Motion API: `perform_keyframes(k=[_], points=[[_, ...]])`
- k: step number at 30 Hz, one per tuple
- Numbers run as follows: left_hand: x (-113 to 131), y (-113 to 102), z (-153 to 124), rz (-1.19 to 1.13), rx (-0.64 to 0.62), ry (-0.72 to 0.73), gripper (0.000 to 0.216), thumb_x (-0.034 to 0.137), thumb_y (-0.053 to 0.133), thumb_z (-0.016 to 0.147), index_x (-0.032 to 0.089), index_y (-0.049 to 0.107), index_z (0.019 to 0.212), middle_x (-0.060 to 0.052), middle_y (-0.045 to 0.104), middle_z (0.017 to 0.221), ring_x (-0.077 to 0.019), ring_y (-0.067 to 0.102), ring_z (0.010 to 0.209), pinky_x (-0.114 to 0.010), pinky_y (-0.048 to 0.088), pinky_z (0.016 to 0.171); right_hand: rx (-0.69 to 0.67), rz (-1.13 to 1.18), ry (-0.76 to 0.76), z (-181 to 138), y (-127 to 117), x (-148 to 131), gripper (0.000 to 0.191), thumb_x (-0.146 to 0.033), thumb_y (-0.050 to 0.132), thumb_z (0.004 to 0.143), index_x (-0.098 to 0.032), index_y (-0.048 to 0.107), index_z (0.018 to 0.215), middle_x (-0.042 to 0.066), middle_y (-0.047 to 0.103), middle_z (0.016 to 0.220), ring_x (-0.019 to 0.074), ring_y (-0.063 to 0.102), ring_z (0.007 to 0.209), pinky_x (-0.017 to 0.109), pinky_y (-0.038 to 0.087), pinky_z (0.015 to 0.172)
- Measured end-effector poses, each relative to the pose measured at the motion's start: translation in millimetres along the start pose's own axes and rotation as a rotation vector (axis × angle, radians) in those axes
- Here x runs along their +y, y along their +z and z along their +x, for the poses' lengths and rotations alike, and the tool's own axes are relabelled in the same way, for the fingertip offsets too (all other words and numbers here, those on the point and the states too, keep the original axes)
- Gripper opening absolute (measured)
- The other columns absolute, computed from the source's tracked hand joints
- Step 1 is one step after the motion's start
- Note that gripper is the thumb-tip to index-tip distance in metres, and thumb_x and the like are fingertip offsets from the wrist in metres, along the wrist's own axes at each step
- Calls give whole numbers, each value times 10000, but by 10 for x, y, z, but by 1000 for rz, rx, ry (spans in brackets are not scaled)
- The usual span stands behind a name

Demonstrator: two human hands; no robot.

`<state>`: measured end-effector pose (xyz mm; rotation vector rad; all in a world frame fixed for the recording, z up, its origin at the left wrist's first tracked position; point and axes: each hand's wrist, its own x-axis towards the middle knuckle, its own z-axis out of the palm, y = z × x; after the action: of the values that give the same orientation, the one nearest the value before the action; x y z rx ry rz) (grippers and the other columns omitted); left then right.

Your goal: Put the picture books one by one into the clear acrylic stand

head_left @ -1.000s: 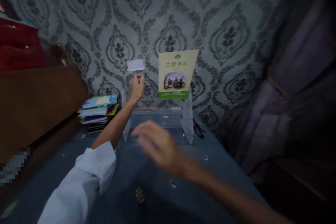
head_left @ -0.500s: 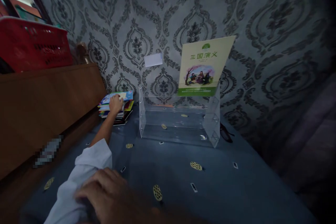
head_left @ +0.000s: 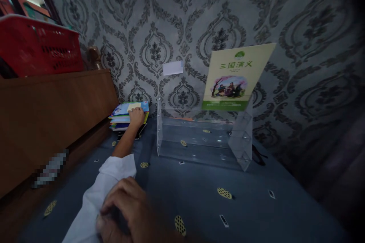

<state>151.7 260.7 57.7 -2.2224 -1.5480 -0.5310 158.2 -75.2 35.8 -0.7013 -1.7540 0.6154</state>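
Note:
My left hand (head_left: pixel 137 116) reaches out to a stack of books (head_left: pixel 121 118) at the left end of the table. Its fingers bend over the near right edge of the blue top book (head_left: pixel 122 108), beside a pale yellow patch on the cover; the thumb is hidden. Low in the foreground, my right hand (head_left: pixel 128 207) hovers over the white left sleeve, loosely curved, blurred, with no object visible in it. A clear acrylic tiered rack (head_left: pixel 199 152) stands at the centre. On its right back tier, a cream and green book (head_left: pixel 235 78) leans upright, its front cover facing me.
Dark glasses (head_left: pixel 259 156) lie by the rack's right side. A red plastic basket (head_left: pixel 42 49) sits on the wooden cabinet (head_left: pixel 57 102) at left. A white card (head_left: pixel 172 68) shows against the patterned wall (head_left: pixel 159 11). The dark blue tablecloth (head_left: pixel 159 197) has small printed motifs.
The view has shifted, so the scene sits a little further right and lower. My left hand has slid rightward across the top book towards its edge. My right hand stays in the foreground.

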Motion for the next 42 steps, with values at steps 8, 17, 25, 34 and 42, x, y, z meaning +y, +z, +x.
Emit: perform_keyframes(k=[8,17,25,34,42], points=[[-187,-131,31,27,-45,82,351,223,390,984,90,634,1198,-257,650,1163,-389,633,1085,-527,423,915,-95,-25,64,5,35,32,358,-401,617,930,-180,623,1211,101,633,1187,218,584,1112,348,475,962],[-959,-280,-668,-5,-17,255,400,244,411,1009,253,522,1393,-113,581,1420,-264,522,1328,-439,376,1091,-666,-167,-40,-404,24,567,477,-503,451,1034,-178,647,746,16,668,815,123,613,819,237,470,840],[-386,-271,-690,41,-53,144,511,254,451,960,174,431,1464,-189,471,1495,-377,401,1388,-555,343,1102,-449,-162,235,-909,-214,638,304,-484,582,966,-215,678,861,6,653,864,157,625,880,285,493,872],[-306,-425,-638,24,-81,35,507,91,359,941,121,467,1435,-259,530,1411,-430,491,1297,-582,455,961,-367,-175,476,-1135,-556,463,235,-361,508,993,-203,664,915,46,687,967,182,636,917,331,477,904],[-957,-536,-1967,-171,-71,337,502,268,315,1024,294,466,1502,-64,460,1567,-274,345,1498,-510,266,1216,-280,-123,471,-1167,-598,392,443,-479,384,1036,-189,647,830,38,656,844,180,618,843,313,470,828]])
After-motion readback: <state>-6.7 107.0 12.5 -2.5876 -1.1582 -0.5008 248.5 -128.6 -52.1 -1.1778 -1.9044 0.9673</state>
